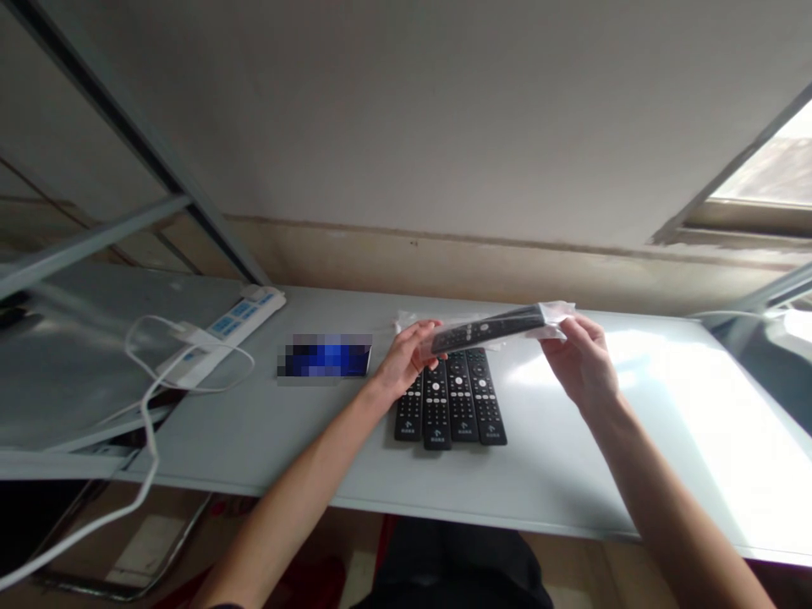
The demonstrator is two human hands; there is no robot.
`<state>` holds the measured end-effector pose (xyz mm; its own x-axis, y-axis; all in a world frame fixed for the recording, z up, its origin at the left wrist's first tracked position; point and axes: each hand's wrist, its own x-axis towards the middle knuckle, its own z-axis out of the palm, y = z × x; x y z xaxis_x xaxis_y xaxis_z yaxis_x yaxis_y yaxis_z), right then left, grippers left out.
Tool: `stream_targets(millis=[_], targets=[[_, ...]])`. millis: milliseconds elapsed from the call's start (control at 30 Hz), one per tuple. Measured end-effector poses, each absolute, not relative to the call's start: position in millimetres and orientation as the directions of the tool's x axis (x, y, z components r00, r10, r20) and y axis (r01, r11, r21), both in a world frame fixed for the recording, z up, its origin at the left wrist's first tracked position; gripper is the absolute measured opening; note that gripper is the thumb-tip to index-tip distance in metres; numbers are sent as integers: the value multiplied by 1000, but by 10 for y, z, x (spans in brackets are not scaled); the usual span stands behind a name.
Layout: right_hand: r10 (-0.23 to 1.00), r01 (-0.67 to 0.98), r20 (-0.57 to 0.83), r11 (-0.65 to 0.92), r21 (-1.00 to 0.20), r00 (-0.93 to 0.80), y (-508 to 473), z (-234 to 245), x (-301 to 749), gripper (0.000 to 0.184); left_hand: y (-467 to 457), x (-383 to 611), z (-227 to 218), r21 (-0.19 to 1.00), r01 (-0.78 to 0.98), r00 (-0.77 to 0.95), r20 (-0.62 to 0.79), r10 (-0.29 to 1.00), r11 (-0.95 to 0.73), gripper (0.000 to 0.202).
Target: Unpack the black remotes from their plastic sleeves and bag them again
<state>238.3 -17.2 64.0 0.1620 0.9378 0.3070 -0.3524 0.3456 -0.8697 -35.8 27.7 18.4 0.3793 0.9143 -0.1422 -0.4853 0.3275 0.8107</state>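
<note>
A black remote control [488,328] in a clear plastic bag [553,313] is held up above the table, tilted so its right end sits higher. My left hand [407,359] grips the bag around the remote's left end. At the other end, my right hand [580,351] pinches the bag's loose plastic. Below them, several black remote controls [463,406] lie side by side on the table, buttons up; their far ends are partly hidden by the held remote and my left hand. More clear plastic [406,319] lies behind them.
A phone [326,357] with a blurred blue screen lies left of my left hand. Farther left, a white power strip [234,326] has a white cable [150,431] running over the table's edge. A wall backs the grey table [355,457], with metal frame posts [209,233] at the left.
</note>
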Motion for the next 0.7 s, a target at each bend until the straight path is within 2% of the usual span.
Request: stream_targets(millis=[167, 300, 467, 600, 700], targets=[[919, -358, 354, 394, -846, 174, -129, 794, 2370, 19, 275, -365, 165, 810, -460, 428, -157, 890, 364, 48], [904, -424, 349, 424, -800, 245, -103, 894, 2486, 16, 260, -355, 144, 814, -438, 447, -172, 878, 383, 50], [923, -632, 175, 363, -684, 342, -11, 803, 2874, 4, 302, -331, 96, 796, -504, 331, -180, 926, 335, 46], [911, -705, 70, 362, -610, 407, 131, 473, 3113, 6, 344, -345, 102, 765, -593, 257, -117, 959, 252, 45], [914, -682, -10, 295, -669, 406, 214, 166, 3052, 10, 328, -363, 142, 733, -643, 243, -81, 967, 223, 40]])
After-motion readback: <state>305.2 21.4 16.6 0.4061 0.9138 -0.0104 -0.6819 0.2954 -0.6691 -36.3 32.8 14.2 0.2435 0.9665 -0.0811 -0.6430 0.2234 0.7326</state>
